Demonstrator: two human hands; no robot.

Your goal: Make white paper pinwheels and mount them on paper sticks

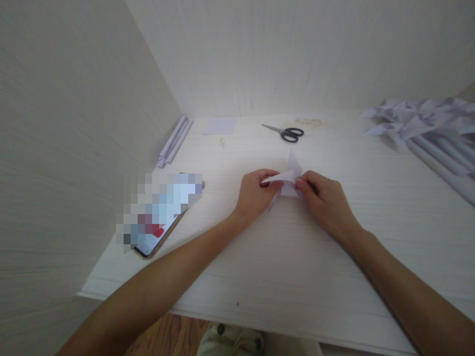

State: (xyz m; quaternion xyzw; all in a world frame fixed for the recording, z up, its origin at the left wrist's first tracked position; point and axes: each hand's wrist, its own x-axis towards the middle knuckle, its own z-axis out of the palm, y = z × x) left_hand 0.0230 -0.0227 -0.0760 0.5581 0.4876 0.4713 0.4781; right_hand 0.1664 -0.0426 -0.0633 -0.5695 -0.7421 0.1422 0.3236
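Observation:
Between my two hands, just above the white tabletop, is a white paper pinwheel (290,177) with pointed, curled blades. My left hand (258,192) pinches its left side, thumb and fingers closed on the paper. On the right side, my right hand (323,198) grips the paper between thumb and forefinger. One blade points up and away from me, and another hangs below near the left thumb. The middle of the pinwheel is partly covered by fingers and folds.
Behind the hands lie black-handled scissors (291,133), a small pin-like bit (221,142) and a paper square (219,126). Rolled paper sticks (173,141) rest by the left wall. A phone (168,212) lies at left. Several finished-looking paper pinwheels on sticks (426,123) are piled at right.

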